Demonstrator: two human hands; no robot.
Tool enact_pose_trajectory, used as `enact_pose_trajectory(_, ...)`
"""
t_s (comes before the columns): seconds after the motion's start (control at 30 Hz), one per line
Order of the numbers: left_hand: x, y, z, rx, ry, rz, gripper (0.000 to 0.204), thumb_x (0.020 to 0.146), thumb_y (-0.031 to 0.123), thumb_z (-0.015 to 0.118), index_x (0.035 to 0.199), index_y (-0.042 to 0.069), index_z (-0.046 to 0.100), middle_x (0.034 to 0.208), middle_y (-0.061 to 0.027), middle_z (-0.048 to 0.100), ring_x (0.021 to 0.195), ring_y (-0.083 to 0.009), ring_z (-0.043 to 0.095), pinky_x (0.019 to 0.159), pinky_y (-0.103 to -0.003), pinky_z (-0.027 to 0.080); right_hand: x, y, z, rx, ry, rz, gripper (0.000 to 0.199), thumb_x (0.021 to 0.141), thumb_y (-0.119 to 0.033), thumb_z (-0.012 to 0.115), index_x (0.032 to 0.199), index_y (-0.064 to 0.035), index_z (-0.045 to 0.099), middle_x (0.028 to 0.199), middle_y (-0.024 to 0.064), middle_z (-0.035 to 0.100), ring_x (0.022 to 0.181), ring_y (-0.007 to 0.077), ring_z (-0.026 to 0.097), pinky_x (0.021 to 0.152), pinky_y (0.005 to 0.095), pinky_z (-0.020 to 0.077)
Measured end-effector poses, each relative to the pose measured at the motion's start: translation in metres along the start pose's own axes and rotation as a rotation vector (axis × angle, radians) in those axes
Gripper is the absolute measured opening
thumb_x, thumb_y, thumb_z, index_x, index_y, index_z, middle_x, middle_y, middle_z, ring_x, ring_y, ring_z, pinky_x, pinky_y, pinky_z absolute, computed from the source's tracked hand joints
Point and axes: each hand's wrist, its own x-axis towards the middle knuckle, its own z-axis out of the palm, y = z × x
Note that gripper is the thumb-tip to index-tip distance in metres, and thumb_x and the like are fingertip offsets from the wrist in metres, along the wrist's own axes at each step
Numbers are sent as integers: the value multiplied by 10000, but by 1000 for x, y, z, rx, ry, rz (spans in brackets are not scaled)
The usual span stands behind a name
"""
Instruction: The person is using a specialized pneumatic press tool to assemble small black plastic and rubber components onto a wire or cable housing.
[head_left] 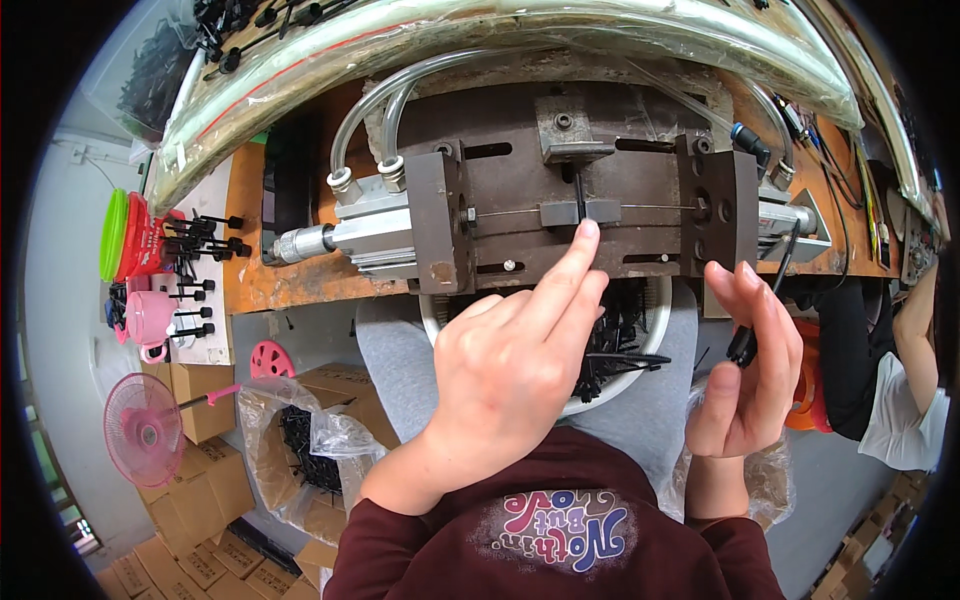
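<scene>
My left hand [520, 360] reaches up to the dark metal press fixture [600, 200], its fingertips on a thin black pin [580, 197] standing upright in the centre slot. My right hand [750, 350] is held to the right below the fixture, thumb and fingers pinching a small black plastic part [742, 345]. On my lap under both hands sits a white bowl [655, 335] filled with several of the same black parts. Two silver pneumatic cylinders, left [340, 240] and right [790, 215], flank the fixture.
Clear hoses [370, 110] arch over the orange bench [250, 270]. Black pins lie on a white sheet [200, 250] at left, beside a pink cup [148, 318] and pink fan [145, 428]. Cardboard boxes and a plastic bag of black parts [300, 440] stand below. Another person's arm [915, 330] is at right.
</scene>
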Motion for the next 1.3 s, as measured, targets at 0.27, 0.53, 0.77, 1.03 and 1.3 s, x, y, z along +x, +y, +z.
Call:
enact_pose_trajectory(0.27, 4, -4, -2, 6, -29, 4, 225, 724, 149, 758, 933, 87, 699, 1175, -23, 671, 584, -156, 615, 522, -252, 458, 4, -2, -7, 334, 91, 129, 417, 811, 113, 605, 1180, 17, 435, 1341, 347, 414, 1042, 385, 644, 827, 352, 573)
enact_pose_trajectory(0.53, -1, -11, -2, -151, -15, 21, 247, 695, 130, 776, 924, 70, 702, 1133, -59, 684, 725, -184, 681, 583, -246, 503, 17, -10, -1, 40, -51, 76, 324, 655, 60, 780, 968, 11, 711, 1152, 200, 607, 958, 277, 676, 773, 322, 591)
enact_pose_trajectory(0.77, -32, -13, -24, -839, -161, -268, 460, 737, 329, 793, 998, -29, 669, 984, -121, 703, 725, -145, 630, 648, -254, 494, 28, -5, 27, -110, -334, -26, 223, 711, -10, 718, 925, 10, 660, 1120, 161, 665, 810, 253, 689, 688, 319, 550)
enact_pose_trajectory(1.03, -49, -6, -30, -1602, -252, -766, 512, 1022, 403, 372, 1124, -78, 513, 876, -152, 593, 638, -99, 463, 533, -219, 372, 40, -8, 36, -388, -443, -144, 236, 678, -68, 642, 913, -36, 639, 1187, 120, 654, 540, 144, 569, 554, 258, 491)
enact_pose_trajectory(1.3, -47, 1, -40, -1593, -261, -761, 382, 1022, 237, 422, 1178, -92, 536, 1018, -267, 669, 829, -253, 686, 657, -327, 562, 40, -17, 35, -303, -421, -15, 194, 748, -53, 715, 934, -39, 666, 1139, 82, 676, 585, 165, 617, 538, 270, 493)
